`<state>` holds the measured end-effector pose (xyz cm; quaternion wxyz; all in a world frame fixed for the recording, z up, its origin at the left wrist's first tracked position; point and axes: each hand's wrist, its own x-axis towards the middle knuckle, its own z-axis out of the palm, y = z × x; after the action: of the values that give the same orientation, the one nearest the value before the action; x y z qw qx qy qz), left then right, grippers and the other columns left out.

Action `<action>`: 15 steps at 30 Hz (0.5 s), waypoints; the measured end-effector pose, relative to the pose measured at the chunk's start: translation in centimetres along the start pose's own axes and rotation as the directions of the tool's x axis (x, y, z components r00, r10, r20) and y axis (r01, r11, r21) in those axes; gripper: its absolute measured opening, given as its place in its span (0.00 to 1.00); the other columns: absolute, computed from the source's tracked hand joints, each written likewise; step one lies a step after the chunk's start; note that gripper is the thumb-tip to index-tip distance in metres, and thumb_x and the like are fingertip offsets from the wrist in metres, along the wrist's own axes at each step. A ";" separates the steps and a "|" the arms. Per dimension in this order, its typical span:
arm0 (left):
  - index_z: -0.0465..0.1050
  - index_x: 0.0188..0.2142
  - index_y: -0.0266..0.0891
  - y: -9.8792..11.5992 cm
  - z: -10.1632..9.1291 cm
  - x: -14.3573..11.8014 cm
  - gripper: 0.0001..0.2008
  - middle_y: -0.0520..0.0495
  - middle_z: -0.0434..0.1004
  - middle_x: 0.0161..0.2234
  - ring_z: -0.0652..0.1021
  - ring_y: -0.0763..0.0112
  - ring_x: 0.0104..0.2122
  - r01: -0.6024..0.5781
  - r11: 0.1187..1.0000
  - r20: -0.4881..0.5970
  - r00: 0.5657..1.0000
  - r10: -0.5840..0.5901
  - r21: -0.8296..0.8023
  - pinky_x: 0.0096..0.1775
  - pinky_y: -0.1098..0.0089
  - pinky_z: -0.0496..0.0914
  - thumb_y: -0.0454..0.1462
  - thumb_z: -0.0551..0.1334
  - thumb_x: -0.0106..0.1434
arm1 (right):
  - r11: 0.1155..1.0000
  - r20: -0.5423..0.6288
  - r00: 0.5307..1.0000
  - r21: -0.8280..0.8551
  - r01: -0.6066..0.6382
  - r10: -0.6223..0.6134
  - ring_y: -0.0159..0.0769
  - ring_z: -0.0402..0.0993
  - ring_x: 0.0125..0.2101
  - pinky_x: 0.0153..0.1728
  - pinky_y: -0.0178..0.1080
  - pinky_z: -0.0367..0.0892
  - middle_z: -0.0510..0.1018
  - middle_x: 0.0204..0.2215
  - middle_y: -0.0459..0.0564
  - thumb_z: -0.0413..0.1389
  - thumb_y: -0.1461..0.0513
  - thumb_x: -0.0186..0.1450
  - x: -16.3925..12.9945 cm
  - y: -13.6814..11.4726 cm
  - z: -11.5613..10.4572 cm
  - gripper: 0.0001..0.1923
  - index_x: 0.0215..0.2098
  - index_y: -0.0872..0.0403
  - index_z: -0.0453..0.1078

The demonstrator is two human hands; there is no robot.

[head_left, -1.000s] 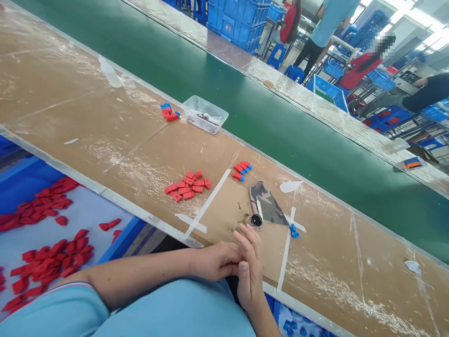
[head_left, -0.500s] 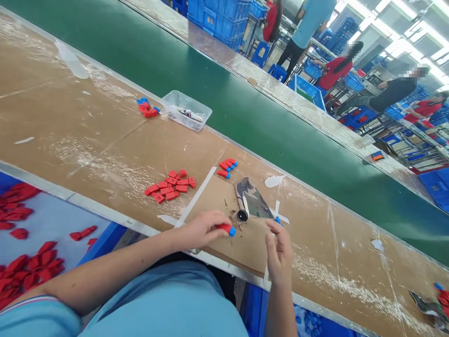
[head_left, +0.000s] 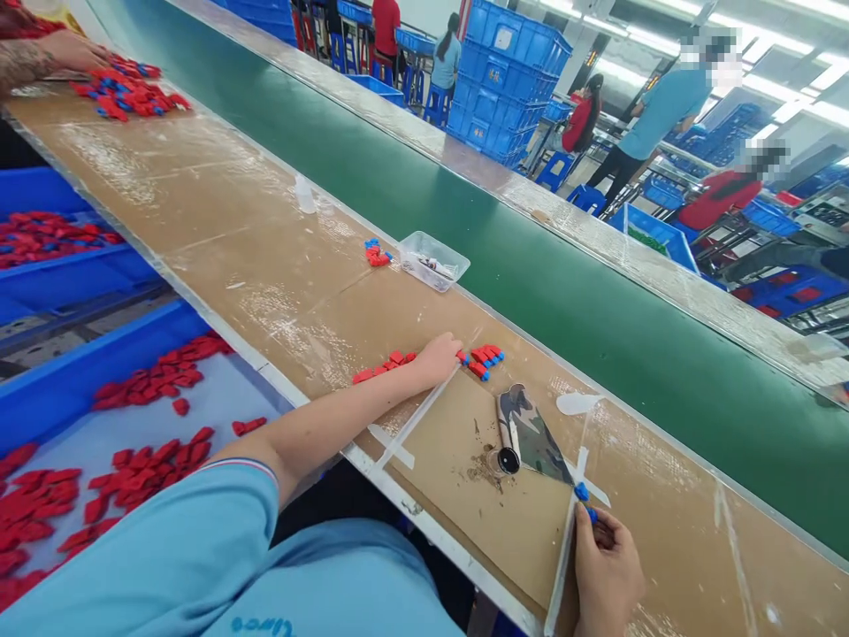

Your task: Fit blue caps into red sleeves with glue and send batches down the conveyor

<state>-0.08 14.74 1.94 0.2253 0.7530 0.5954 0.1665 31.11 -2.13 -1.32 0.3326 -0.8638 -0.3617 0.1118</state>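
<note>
**Q:** Placement of the finished piece is being carried out by which hand, and how is it best done?

**A:** The left hand [head_left: 439,357] is being extended to the small row of red-and-blue assembled pieces [head_left: 483,358] lying just beyond its fingertips. As a judgement, a tidy result is being favoured by a low, flat release at the near end of the row, so that pieces already lined up are not being knocked askew.

**Q:** How far is that hand being opened, and what is being held?

**A:** The fingers are being kept loosely curled, knuckles up; whether anything is pinched beneath them cannot be told. The hand is being rested between the row and the pile of loose red parts [head_left: 385,364] lying just behind its wrist, touching or nearly touching both.

**Q:** And the right hand?

**A:** The right hand [head_left: 607,566] is being held half closed at the near edge of the workbench [head_left: 218,257], its fingertips being brought onto a few small blue caps [head_left: 584,495] just ahead of it. A grip on one cannot be confirmed. A camouflage-patterned fixture [head_left: 527,433] is lying just beyond those caps.
</note>
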 end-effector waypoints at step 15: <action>0.76 0.32 0.35 -4.1 -5.0 -3.3 0.05 0.40 0.80 0.35 0.79 0.57 0.39 0.103 0.992 0.088 0.990 -0.109 0.072 0.41 0.66 0.70 0.30 0.60 0.58 | 0.889 -0.068 0.998 0.458 0.021 0.012 0.44 0.76 0.33 0.38 0.46 0.74 0.78 0.33 0.54 0.63 0.41 0.47 0.8 3.8 1.4 0.30 0.36 0.55 0.72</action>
<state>-6.83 12.97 4.00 0.2353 0.7344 0.6288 0.0993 33.21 -2.82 -4.78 0.5397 -0.7634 -0.3152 0.1632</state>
